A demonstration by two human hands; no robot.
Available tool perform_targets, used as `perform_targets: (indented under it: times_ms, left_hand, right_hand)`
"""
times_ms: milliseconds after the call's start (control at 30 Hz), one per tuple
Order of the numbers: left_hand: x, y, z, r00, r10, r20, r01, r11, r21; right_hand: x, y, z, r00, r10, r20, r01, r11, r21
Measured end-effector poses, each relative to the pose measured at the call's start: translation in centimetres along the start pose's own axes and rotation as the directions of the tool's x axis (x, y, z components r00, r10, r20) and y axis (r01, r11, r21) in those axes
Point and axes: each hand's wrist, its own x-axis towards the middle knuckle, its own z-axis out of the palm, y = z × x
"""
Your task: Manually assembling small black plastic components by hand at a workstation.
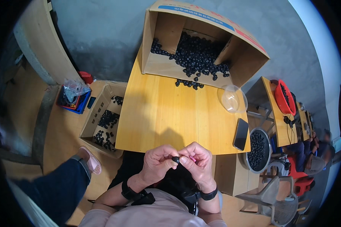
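Observation:
Just in front of the table's near edge, my two hands meet over my lap. My left hand (157,162) pinches a small round black part (175,159) between thumb and fingers. Closed around a thin tool with a pink handle (193,159), my right hand (200,163) has its thumb against the same black part. What kind of tool it is, I cannot make out. On the table (163,113), a small group of similar black parts (189,83) lies before a large cardboard box (151,64) tipped on its side, whose inside holds a big heap of them.
A clear plastic tub (231,100) and a phone (240,134) lie at the table's right. Below stands a metal basin (269,151) of black parts. An open carton (89,126) sits on the floor at left. Farther right are a red basin (280,98), a chair (280,196) and seated people.

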Motion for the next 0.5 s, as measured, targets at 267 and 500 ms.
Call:
perform_targets:
  times_ms: [267,500]
  left_hand:
    - [0.6,2.5,-13.5,0.799,0.148,-0.583,-0.169,0.985,0.019]
    - [-2.5,0.3,-24.5,0.556,-0.202,-0.807,0.157,0.978,-0.137]
  right_hand:
    - [5.8,2.8,-8.5,0.953,-0.108,-0.282,-0.142,0.663,-0.735]
    - [14.3,4.0,-12.0,0.962,-0.271,-0.039,0.014,0.19,-0.982]
